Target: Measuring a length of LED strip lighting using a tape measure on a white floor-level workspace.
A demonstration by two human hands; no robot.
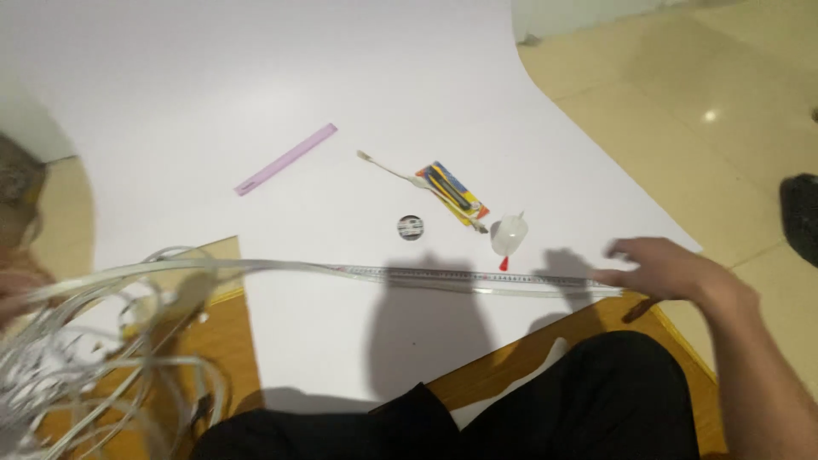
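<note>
Two hands work one long strip: a clear tube or tape (443, 277) stretched across the white surface (256, 77), running nearly level from side to side in front of the person.

At its far right end the right hand (673, 273) rests palm down, fingers spread and lightly curled, pressing the end of the strip against the surface rather than pinching it; the grip is loose and fairly wide, and whether the thumb hooks under the strip cannot be told. From this grip the strip's long axis leads straight away to the person's left, passes over the edge of the white sheet and feeds into a blurred tangle of clear coils (94, 358).

At the left edge of the view the left hand (17, 290) is only partly seen and smeared by motion; it sits at the coil end, but its grip cannot be told. The right hand is the nearer one to the flat, straight run of the strip.

Beyond the right grip, a little farther from the body, lie a small clear funnel with a red tip (509, 236), a packet of tools on a yellow and red card (452, 192), a small round black reel (410, 227) and, well apart to the left, a lilac ruler (286, 159).
</note>
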